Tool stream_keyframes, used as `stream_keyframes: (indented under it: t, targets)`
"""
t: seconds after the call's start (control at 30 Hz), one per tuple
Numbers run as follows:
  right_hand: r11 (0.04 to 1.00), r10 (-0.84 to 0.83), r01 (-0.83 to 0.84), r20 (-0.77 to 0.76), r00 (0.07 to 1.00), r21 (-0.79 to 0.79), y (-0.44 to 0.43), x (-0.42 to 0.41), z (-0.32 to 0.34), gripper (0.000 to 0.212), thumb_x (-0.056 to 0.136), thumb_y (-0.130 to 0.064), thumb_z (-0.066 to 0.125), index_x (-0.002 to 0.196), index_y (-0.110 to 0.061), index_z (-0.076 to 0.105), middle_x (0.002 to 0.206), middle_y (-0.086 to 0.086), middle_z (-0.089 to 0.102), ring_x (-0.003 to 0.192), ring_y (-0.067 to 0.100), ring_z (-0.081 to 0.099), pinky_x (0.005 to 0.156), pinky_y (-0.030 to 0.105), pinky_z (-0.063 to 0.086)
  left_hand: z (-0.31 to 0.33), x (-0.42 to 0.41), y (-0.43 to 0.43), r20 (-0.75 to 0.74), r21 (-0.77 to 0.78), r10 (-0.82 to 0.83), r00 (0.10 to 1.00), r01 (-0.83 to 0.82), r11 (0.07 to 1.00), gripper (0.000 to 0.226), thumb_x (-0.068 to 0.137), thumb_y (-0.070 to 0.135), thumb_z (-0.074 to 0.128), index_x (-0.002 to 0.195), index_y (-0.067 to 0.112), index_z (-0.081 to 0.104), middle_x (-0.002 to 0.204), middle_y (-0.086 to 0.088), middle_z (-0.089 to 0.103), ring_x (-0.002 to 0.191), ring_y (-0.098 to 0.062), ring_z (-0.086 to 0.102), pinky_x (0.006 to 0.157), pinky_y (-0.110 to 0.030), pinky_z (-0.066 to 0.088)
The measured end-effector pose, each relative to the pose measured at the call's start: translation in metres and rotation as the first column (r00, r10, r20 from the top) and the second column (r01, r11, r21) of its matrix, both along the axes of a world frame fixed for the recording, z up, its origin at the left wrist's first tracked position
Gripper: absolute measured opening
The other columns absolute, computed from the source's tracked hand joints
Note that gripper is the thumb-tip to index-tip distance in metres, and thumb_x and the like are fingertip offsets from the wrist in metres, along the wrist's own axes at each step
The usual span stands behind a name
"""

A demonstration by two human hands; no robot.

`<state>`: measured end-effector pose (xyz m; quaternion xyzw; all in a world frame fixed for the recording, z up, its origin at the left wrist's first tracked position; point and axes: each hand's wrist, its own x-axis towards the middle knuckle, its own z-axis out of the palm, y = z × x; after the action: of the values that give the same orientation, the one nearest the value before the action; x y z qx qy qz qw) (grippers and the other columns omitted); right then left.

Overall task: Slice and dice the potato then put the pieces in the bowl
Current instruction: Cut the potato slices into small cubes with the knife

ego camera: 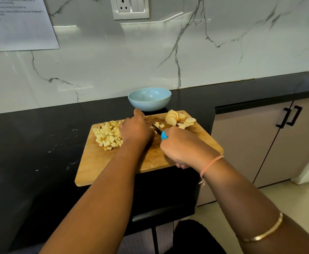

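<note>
A wooden cutting board (113, 162) lies on the black counter. A heap of diced potato (107, 135) sits on its left part. Round potato slices (177, 119) are stacked at its far right corner. My left hand (134, 131) rests knuckles-up on the board's middle, covering what lies under its fingers. My right hand (177, 147) grips a knife by its blue handle (163, 135); the dark blade (156, 128) points toward my left hand, among a few small potato pieces (159, 125). A light blue bowl (149, 98) stands empty just behind the board.
The black counter (31, 143) ends at a front edge just below the board. A marble wall with a socket plate (130, 7) and a taped paper (20, 22) rises behind. Cabinet doors with black handles (289, 116) stand to the right.
</note>
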<state>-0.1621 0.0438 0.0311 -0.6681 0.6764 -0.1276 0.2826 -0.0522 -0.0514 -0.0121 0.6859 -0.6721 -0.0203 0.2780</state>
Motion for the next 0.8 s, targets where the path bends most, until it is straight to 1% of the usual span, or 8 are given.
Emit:
stream_keyframes:
  t: [0.13,0.23,0.3,0.37,0.47,0.6,0.7,0.8]
  targets:
    - [0.998,-0.008,0.004,0.066,0.998,0.055,0.018,-0.009,-0.001,0.046,0.096,-0.017,0.04,0.141,-0.017,0.033,0.072,0.009,0.057,0.046,0.013,0.05,0.043,0.021,0.042,-0.001,0.0,-0.003,-0.01,-0.015,0.002,1.0,-0.002,1.0,0.024,0.089,0.013,0.052,0.112,0.015,0.045,0.088,-0.004,0.06,0.092,-0.024,0.058,0.093,-0.041,0.043]
    - [1.0,-0.016,0.014,0.076,0.997,0.025,0.022,-0.015,0.001,0.045,0.097,-0.02,0.038,0.142,-0.019,0.032,0.068,0.008,0.056,0.045,0.012,0.049,0.042,0.021,0.042,-0.003,0.001,-0.004,-0.029,-0.005,-0.004,1.0,0.003,1.0,0.024,0.09,0.013,0.052,0.113,0.016,0.044,0.091,-0.004,0.064,0.093,-0.025,0.06,0.095,-0.043,0.043]
    - [0.999,-0.014,0.016,0.073,0.997,-0.032,0.018,-0.013,0.004,0.045,0.097,-0.021,0.038,0.142,-0.019,0.034,0.072,0.007,0.057,0.046,0.011,0.05,0.042,0.021,0.043,-0.003,0.002,-0.002,-0.054,-0.007,-0.01,0.998,0.009,1.0,0.025,0.09,0.012,0.052,0.113,0.015,0.044,0.088,-0.003,0.062,0.093,-0.025,0.06,0.094,-0.043,0.044]
    - [0.998,-0.02,0.025,0.082,0.996,-0.059,0.013,-0.008,0.004,0.043,0.097,-0.022,0.038,0.14,-0.018,0.037,0.076,0.006,0.058,0.049,0.012,0.052,0.046,0.022,0.045,-0.001,0.002,-0.001,-0.063,-0.012,-0.007,0.998,0.007,1.0,0.026,0.09,0.012,0.052,0.115,0.014,0.044,0.091,-0.004,0.063,0.094,-0.025,0.06,0.094,-0.043,0.045]
    - [0.997,-0.027,0.031,0.06,0.998,-0.067,0.003,0.002,0.001,0.04,0.094,-0.021,0.039,0.133,-0.014,0.045,0.071,0.006,0.06,0.048,0.013,0.054,0.046,0.022,0.047,0.001,0.001,0.002,-0.07,-0.022,-0.007,0.998,0.005,1.0,0.026,0.089,0.011,0.052,0.114,0.012,0.045,0.093,-0.005,0.065,0.092,-0.025,0.06,0.091,-0.042,0.044]
    - [1.0,-0.016,0.016,0.014,1.0,0.008,-0.003,0.01,0.002,0.038,0.095,-0.018,0.039,0.131,-0.01,0.047,0.064,0.007,0.058,0.043,0.011,0.049,0.043,0.02,0.043,0.0,0.001,0.002,-0.079,-0.021,-0.002,0.997,0.0,1.0,0.025,0.09,0.01,0.051,0.114,0.012,0.045,0.085,-0.002,0.058,0.084,-0.021,0.057,0.091,-0.041,0.044]
    - [0.999,0.011,-0.011,-0.012,1.0,0.037,-0.001,0.007,0.006,0.036,0.095,-0.016,0.038,0.13,-0.008,0.047,0.064,0.008,0.057,0.044,0.013,0.049,0.044,0.02,0.043,0.001,0.0,0.002,-0.076,-0.017,0.009,0.997,-0.01,1.0,0.025,0.09,0.01,0.052,0.114,0.013,0.045,0.084,-0.001,0.056,0.088,-0.024,0.06,0.092,-0.041,0.045]
    - [0.994,-0.032,0.025,0.064,0.997,0.105,0.008,-0.004,0.011,0.018,0.098,-0.018,0.038,0.114,-0.014,0.042,0.063,0.01,0.053,0.044,0.013,0.046,0.046,0.021,0.039,-0.002,0.0,-0.001,-0.054,-0.039,0.014,0.998,-0.016,0.999,0.024,0.091,0.012,0.052,0.114,0.014,0.045,0.087,-0.003,0.06,0.09,-0.025,0.059,0.091,-0.04,0.044]
